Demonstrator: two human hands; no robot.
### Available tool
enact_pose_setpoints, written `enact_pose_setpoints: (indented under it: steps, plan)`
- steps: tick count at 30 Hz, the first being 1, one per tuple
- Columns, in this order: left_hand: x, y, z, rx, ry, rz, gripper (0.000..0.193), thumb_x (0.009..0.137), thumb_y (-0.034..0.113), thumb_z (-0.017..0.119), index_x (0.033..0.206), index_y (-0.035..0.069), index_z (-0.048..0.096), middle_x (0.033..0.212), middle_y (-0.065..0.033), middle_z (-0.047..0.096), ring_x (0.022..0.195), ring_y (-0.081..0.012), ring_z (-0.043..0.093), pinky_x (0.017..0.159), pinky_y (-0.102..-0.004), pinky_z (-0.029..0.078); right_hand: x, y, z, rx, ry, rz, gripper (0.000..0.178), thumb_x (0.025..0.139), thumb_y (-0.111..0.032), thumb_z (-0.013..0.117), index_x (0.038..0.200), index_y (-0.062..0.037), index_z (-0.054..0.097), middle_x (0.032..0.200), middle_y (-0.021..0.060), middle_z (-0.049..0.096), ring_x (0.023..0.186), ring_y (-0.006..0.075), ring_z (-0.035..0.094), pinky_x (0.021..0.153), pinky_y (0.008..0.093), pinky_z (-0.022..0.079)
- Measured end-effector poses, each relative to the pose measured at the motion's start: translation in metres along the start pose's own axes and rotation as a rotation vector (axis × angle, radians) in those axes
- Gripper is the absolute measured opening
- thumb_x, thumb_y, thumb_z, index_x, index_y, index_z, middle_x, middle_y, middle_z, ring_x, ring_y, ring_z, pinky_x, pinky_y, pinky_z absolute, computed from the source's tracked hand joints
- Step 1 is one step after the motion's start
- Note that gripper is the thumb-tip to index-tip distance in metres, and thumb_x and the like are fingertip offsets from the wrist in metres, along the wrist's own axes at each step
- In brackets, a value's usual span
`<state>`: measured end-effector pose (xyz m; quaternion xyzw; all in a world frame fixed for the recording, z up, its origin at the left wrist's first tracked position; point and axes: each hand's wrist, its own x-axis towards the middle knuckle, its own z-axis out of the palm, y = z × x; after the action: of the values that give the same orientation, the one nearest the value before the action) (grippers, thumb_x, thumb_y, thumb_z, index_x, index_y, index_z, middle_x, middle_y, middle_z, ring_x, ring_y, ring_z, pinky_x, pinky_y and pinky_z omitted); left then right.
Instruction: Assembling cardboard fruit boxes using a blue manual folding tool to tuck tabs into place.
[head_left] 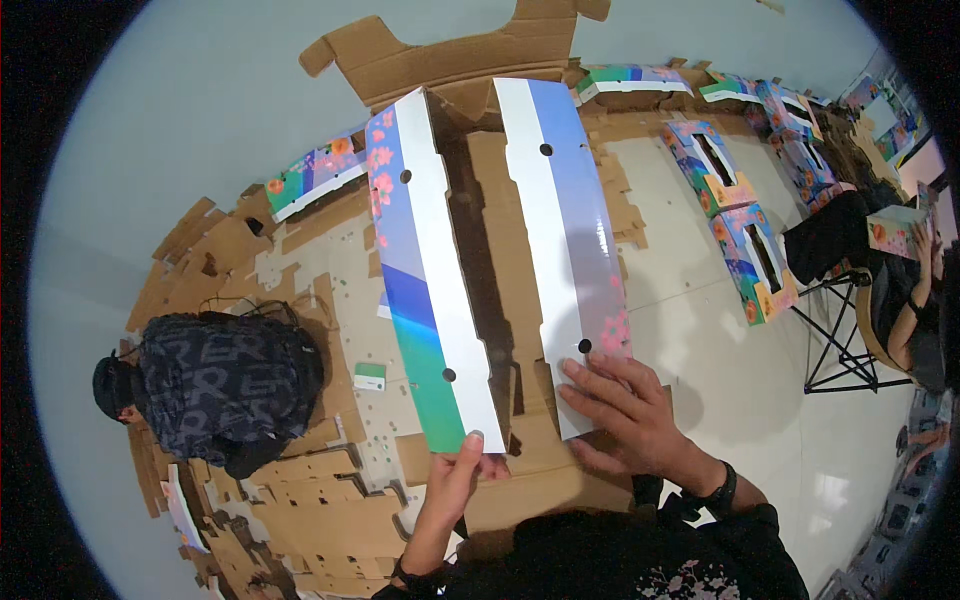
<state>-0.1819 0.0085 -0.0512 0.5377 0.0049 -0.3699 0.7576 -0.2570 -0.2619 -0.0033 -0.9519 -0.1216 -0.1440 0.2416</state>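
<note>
In front of me is a long cardboard box (pixel 412 260) with an opening along its top. Its left and right top panels have white inner strips, small round holes and a blue, green and pink flower print. My left hand (pixel 460 482) pinches the near end of the left panel, thumb on top and fingers partly hidden beneath. On the near end of the right panel (pixel 562 220) lies my right hand (pixel 635 415), its fingers spread beside a round hole. Through the gap, brown cardboard shows inside the box.
A person in a black cap and patterned dark jacket (pixel 230 385) bends low at the left among flat brown cardboard sheets (pixel 320 515). Printed boxes (pixel 755 262) stand on the right floor. Another person sits on a folding chair (pixel 850 335) at the far right. Cardboard (pixel 460 60) leans on the wall.
</note>
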Motion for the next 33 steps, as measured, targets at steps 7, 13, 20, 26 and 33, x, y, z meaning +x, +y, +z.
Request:
enact_pose_setpoints:
  steps: [7, 13, 20, 26, 33]
  plan:
    - [-0.018, 0.017, 0.016, -0.009, -0.25, -0.312, 0.079, 0.107, 0.056, 0.019, 0.05, 0.007, 0.044, 0.054, -0.0145, 0.058, 0.053, -0.0283, 0.061, 0.061, -0.0392, 0.052, -0.001, 0.001, 0.01, 0.045, 0.049, -0.021, 0.065, 0.077, -0.028, 0.078, 0.137, -0.0123, 0.057, 0.151, 0.0059, 0.048, 0.132, 0.0294, 0.048, 0.108, 0.0453, 0.041]
    - [-0.039, 0.055, 0.039, 0.975, 0.28, -0.083, 0.059, 0.103, 0.031, 0.053, 0.051, 0.005, 0.048, 0.054, -0.0088, 0.059, 0.054, -0.0214, 0.06, 0.051, -0.0373, 0.045, -0.001, -0.001, 0.014, 0.044, 0.049, -0.013, 0.065, 0.076, -0.028, 0.078, 0.136, -0.0119, 0.058, 0.15, 0.0063, 0.049, 0.13, 0.03, 0.05, 0.109, 0.0449, 0.041]
    - [-0.005, 0.076, 0.044, 1.304, 0.556, 0.86, 0.015, 0.081, 0.001, 0.07, 0.093, 0.003, 0.063, 0.098, -0.0153, 0.065, 0.087, -0.0321, 0.062, 0.075, -0.0429, 0.048, 0.0, -0.001, 0.018, 0.053, 0.053, -0.005, 0.065, 0.076, -0.028, 0.078, 0.136, -0.0116, 0.058, 0.15, 0.0062, 0.049, 0.13, 0.0301, 0.05, 0.108, 0.045, 0.041]
    - [0.044, 0.095, 0.056, 1.528, -0.078, 0.967, 0.059, 0.078, 0.012, 0.064, 0.136, 0.005, 0.055, 0.151, -0.013, 0.046, 0.135, -0.0424, 0.04, 0.111, -0.0542, 0.033, 0.004, -0.003, 0.022, 0.031, 0.036, -0.003, 0.065, 0.077, -0.027, 0.077, 0.136, -0.0111, 0.058, 0.151, 0.0065, 0.048, 0.131, 0.0303, 0.049, 0.109, 0.046, 0.041]
    - [0.048, 0.079, 0.071, 1.641, -0.12, 0.787, 0.063, 0.081, 0.036, 0.073, 0.139, 0.019, 0.057, 0.16, -0.0036, 0.034, 0.143, -0.0461, 0.024, 0.112, -0.0666, 0.022, 0.015, 0.012, -0.009, 0.107, -0.011, -0.106, 0.047, 0.08, -0.017, 0.072, 0.125, -0.0066, 0.065, 0.138, 0.0109, 0.059, 0.123, 0.0327, 0.057, 0.103, 0.0456, 0.048]
